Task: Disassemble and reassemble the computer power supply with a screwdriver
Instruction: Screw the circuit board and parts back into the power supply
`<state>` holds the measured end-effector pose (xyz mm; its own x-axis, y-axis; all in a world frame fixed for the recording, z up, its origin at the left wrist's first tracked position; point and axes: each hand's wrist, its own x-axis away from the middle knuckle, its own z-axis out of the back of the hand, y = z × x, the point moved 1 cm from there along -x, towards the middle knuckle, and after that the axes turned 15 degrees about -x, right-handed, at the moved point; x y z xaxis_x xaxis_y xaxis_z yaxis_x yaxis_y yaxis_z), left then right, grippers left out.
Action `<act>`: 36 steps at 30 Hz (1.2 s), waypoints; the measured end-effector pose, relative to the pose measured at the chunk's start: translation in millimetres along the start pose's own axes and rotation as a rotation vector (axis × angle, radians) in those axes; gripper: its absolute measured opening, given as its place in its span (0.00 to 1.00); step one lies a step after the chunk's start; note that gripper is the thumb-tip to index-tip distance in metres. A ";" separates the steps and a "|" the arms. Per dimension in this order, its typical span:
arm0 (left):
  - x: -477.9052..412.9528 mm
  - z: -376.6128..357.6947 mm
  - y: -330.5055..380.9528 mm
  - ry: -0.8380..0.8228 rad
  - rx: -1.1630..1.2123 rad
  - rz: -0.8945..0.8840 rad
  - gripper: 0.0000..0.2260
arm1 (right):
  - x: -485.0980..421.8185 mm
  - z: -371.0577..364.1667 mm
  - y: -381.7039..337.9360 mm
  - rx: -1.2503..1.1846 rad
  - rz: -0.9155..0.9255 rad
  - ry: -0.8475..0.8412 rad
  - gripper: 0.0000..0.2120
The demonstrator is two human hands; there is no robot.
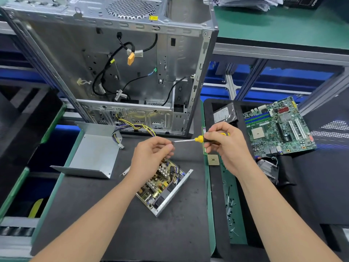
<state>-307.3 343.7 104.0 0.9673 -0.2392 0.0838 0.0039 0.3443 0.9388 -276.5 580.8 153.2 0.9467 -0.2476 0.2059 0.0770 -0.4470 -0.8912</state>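
The opened power supply lies on the black mat, its circuit board bare in a metal base. Its grey metal cover sits apart to the left, and a yellow and black cable bundle runs behind. My right hand grips the yellow-handled screwdriver level above the mat, shaft pointing left. My left hand pinches at the screwdriver's tip; whatever small thing it holds there is hidden by the fingers.
An open computer case stands behind the mat. On the right lie a motherboard, a hard drive, a CPU chip and a heatsink. Several loose screws are scattered on the green strip.
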 end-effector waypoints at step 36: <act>3.8 -0.1 2.6 0.022 0.224 -0.064 0.05 | 4.8 -9.8 -6.6 0.083 0.115 -0.075 0.09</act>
<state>-303.6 343.8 106.7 0.9722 -0.2334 0.0168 0.0112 0.1180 0.9929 -275.4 574.1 164.1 0.9712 -0.2269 0.0727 -0.0107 -0.3465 -0.9380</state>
